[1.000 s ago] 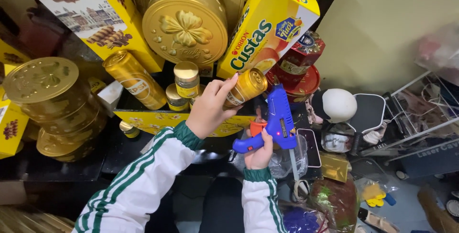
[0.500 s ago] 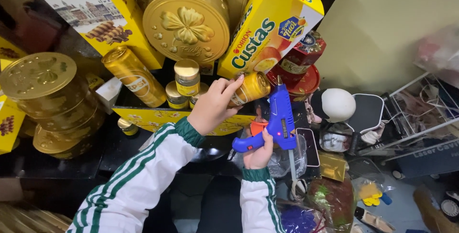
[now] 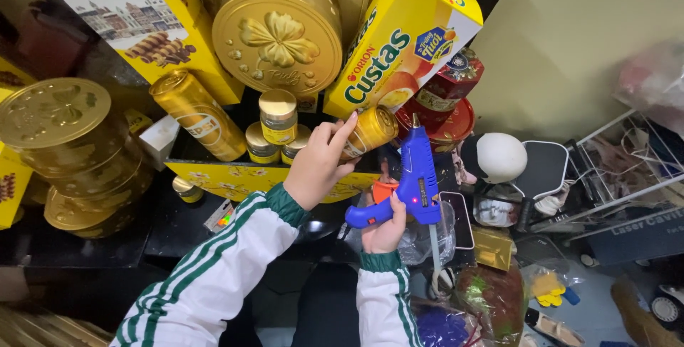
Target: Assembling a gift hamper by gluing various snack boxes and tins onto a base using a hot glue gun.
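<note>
My left hand (image 3: 318,165) grips a gold drink can (image 3: 369,130), holding it tilted under the lower corner of a tall yellow box (image 3: 399,40). My right hand (image 3: 383,228) holds a blue glue gun (image 3: 413,183) by its handle, nozzle up and just right of the can, near a red round tin (image 3: 445,105). A small red light glows on the gun's body. Both sleeves are white with green stripes.
Gold tins: a large round one (image 3: 278,30) above, a stack (image 3: 60,147) at left. Another gold can (image 3: 196,115) leans beside small gold-lidded jars (image 3: 278,115). A second yellow box (image 3: 121,12) stands upper left. A white ball-shaped object (image 3: 501,157) and wire rack (image 3: 620,169) are right.
The left hand has kept the gold can pressed under the yellow box's corner; the glue gun's nozzle has stayed close beside it. The view has shifted slightly.
</note>
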